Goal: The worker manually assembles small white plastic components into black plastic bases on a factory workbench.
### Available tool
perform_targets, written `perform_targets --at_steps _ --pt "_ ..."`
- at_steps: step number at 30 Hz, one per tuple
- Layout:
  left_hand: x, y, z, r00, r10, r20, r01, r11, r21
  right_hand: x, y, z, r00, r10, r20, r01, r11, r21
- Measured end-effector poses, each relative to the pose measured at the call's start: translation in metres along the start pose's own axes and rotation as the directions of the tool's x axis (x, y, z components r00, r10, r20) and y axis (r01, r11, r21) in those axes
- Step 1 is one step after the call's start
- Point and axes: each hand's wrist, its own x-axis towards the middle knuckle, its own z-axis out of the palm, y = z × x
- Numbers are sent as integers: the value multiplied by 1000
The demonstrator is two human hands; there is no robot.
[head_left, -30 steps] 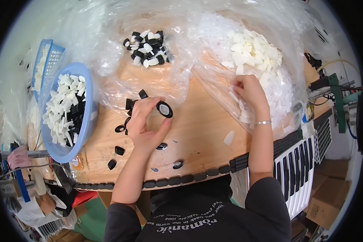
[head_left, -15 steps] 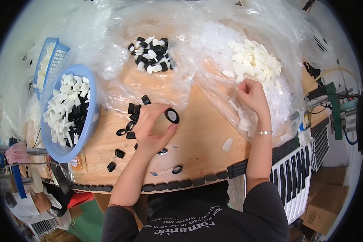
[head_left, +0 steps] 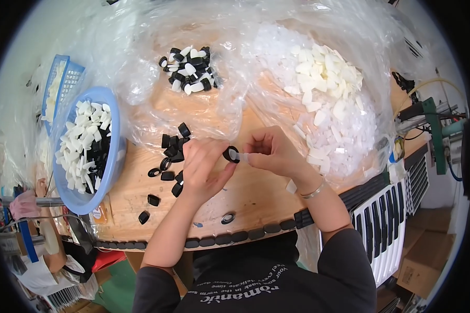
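Observation:
My left hand grips a black ring-shaped cap between thumb and fingers, over the middle of the wooden table. A small translucent white piece is pinched in my right hand, its end at the cap's opening; how deep it sits I cannot tell. Loose black caps lie beside my left hand, and one more ring cap lies nearer me. Beyond my right hand spreads a heap of flat cream-white pieces. Farther back is a pile of black caps with white tabs.
On the left stand a blue basin of white and black parts and a blue basket. Clear plastic sheeting covers the back. Black pads line the near edge. A black-and-white slatted panel is at right.
My right hand has come left from the cream-white heap to the cap, carrying the translucent piece. My left hand has shifted slightly right and turned the cap's opening toward it.

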Motion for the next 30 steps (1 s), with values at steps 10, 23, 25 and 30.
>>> perform_targets --at_steps 10,23,25,30 --pt "0 7 -2 1000 23 -7 -23 999 -28 0 13 15 993 -91 -70 78 983 -167" --pt "-1 4 -2 994 -73 -77 66 993 -94 5 27 22 995 -97 -4 97 985 142" --pt "-1 3 -3 995 -73 -66 68 994 -81 5 26 23 990 -144 -5 143 976 165" --pt "-2 1 -5 993 -116 -28 113 987 -111 0 17 28 981 -185 -52 175 973 -154"
